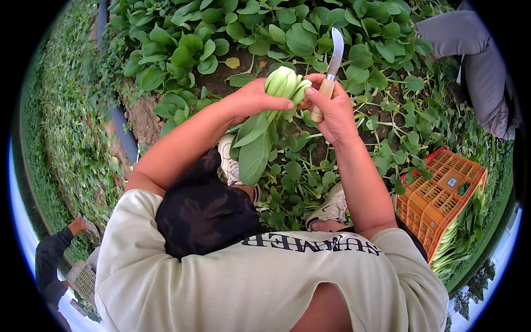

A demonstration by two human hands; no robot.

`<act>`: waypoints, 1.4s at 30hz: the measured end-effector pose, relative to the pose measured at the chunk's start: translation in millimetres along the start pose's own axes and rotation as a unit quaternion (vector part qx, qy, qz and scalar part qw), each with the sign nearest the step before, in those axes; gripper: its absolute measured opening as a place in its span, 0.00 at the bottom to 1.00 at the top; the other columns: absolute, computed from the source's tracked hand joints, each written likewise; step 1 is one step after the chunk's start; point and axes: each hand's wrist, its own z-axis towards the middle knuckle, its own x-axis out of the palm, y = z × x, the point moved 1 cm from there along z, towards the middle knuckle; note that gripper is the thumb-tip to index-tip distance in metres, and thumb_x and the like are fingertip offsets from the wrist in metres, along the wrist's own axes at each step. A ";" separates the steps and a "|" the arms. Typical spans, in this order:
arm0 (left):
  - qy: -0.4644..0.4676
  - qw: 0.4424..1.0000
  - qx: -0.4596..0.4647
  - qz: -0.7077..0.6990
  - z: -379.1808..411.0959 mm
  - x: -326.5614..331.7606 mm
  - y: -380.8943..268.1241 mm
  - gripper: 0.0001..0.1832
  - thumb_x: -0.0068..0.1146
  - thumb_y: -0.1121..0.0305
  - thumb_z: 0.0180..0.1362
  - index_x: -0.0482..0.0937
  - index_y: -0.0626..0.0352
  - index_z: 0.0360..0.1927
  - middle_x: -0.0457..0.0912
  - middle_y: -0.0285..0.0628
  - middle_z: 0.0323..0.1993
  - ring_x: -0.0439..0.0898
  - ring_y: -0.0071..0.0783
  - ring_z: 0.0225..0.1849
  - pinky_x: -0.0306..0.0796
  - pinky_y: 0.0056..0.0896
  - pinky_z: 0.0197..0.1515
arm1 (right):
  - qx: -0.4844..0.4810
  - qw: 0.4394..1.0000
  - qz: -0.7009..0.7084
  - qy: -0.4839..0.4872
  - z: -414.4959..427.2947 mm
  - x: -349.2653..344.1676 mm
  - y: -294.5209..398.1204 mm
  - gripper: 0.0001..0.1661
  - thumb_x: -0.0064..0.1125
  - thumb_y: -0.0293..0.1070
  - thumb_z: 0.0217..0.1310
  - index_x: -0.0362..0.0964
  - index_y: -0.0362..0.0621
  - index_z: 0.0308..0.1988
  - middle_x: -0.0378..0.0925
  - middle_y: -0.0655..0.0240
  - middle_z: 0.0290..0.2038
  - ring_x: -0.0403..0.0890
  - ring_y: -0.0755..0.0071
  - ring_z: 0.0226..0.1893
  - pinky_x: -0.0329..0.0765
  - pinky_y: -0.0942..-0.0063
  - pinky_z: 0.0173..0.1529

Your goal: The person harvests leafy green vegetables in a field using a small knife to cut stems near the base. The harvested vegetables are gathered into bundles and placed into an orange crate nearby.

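My left hand (259, 99) is wrapped around a bunch of pak choi (282, 83), its pale stem bases up and its dark leaves (253, 153) hanging toward my feet. In my right hand (330, 110) is a curved harvesting knife (336, 50) with a wooden handle, blade pointing up and away from me. The right thumb and fingertips also touch the smaller pale stalk at the bunch's right side. Both hands are close together in front of me, above the leaf-strewn soil.
Leafy pak choi plants (290, 33) grow ahead. An orange plastic crate (439, 195) holding harvested greens (450, 245) is at my right. A grey hose or pipe (122, 128) runs along the left. Another person's bent leg (464, 45) is at upper right; a further person (54, 257) appears at lower left, beside a pale crate (82, 277).
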 end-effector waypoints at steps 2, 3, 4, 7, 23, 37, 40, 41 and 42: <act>0.054 0.991 -0.067 0.104 11.8 -18.4 6.6 0.31 0.69 0.64 0.47 0.76 0.61 0.56 0.82 0.42 0.48 0.80 0.30 0.47 0.71 0.32 0.53 | 0.045 0.999 -0.012 -0.012 7.5 -29.2 -13.8 0.16 0.64 0.32 0.61 0.72 0.40 0.47 0.79 0.65 0.36 0.79 0.73 0.31 0.76 0.75 0.37; 0.048 0.965 -0.053 0.253 20.9 -19.5 3.3 0.30 0.69 0.64 0.45 0.76 0.60 0.55 0.82 0.43 0.47 0.81 0.34 0.47 0.73 0.34 0.51 | 0.045 0.983 -0.175 -0.036 14.7 -53.6 -26.6 0.17 0.63 0.33 0.62 0.71 0.39 0.48 0.79 0.63 0.35 0.80 0.70 0.31 0.76 0.72 0.38; 0.040 0.916 -0.035 0.397 30.2 -17.8 -4.3 0.30 0.69 0.64 0.44 0.76 0.59 0.54 0.82 0.45 0.46 0.81 0.38 0.47 0.74 0.36 0.50 | 0.045 0.940 -0.332 -0.060 22.4 -77.8 -38.9 0.18 0.62 0.35 0.62 0.70 0.38 0.49 0.80 0.62 0.34 0.80 0.67 0.32 0.76 0.69 0.38; -0.042 0.761 0.082 0.642 53.2 -17.0 -7.1 0.23 0.68 0.68 0.40 0.77 0.58 0.43 0.79 0.45 0.49 0.82 0.46 0.43 0.77 0.43 0.44 | 0.030 0.865 -0.496 -0.063 45.0 -87.2 -48.5 0.20 0.57 0.40 0.64 0.70 0.36 0.49 0.80 0.55 0.32 0.81 0.55 0.33 0.77 0.60 0.42; -0.078 0.739 0.036 0.668 104.2 -70.2 20.8 0.24 0.69 0.68 0.39 0.78 0.59 0.44 0.77 0.42 0.46 0.81 0.45 0.46 0.78 0.43 0.45 | 0.009 0.827 -0.553 -0.102 110.6 -103.7 -74.2 0.17 0.51 0.40 0.66 0.72 0.36 0.44 0.80 0.45 0.37 0.79 0.37 0.40 0.74 0.49 0.46; -0.037 0.809 0.007 0.587 99.5 -78.7 22.3 0.29 0.70 0.63 0.37 0.80 0.60 0.47 0.81 0.45 0.48 0.79 0.46 0.50 0.74 0.42 0.54 | 0.063 0.863 -0.490 -0.108 125.0 -100.8 -105.1 0.18 0.51 0.40 0.67 0.72 0.37 0.48 0.81 0.48 0.35 0.81 0.40 0.40 0.74 0.52 0.47; -0.034 0.809 -0.011 0.587 100.7 -78.5 19.6 0.30 0.70 0.62 0.36 0.80 0.60 0.48 0.81 0.46 0.49 0.79 0.46 0.51 0.74 0.42 0.54 | 0.118 0.891 -0.425 -0.105 124.3 -100.5 -104.3 0.17 0.51 0.39 0.67 0.72 0.37 0.47 0.81 0.49 0.36 0.81 0.42 0.38 0.75 0.54 0.46; -0.032 0.808 -0.017 0.589 101.8 -77.0 17.5 0.30 0.70 0.62 0.36 0.80 0.59 0.48 0.80 0.46 0.49 0.79 0.46 0.51 0.74 0.41 0.54 | 0.111 0.886 -0.438 -0.108 129.3 -104.3 -110.8 0.17 0.51 0.39 0.67 0.72 0.37 0.47 0.81 0.49 0.36 0.82 0.45 0.37 0.75 0.56 0.45; -0.025 0.807 -0.023 0.590 105.0 -74.6 17.3 0.30 0.70 0.62 0.36 0.80 0.59 0.48 0.80 0.46 0.49 0.79 0.46 0.51 0.74 0.41 0.54 | 0.104 0.880 -0.450 -0.114 134.4 -110.7 -115.4 0.17 0.50 0.38 0.67 0.72 0.37 0.47 0.81 0.50 0.37 0.82 0.47 0.36 0.76 0.57 0.43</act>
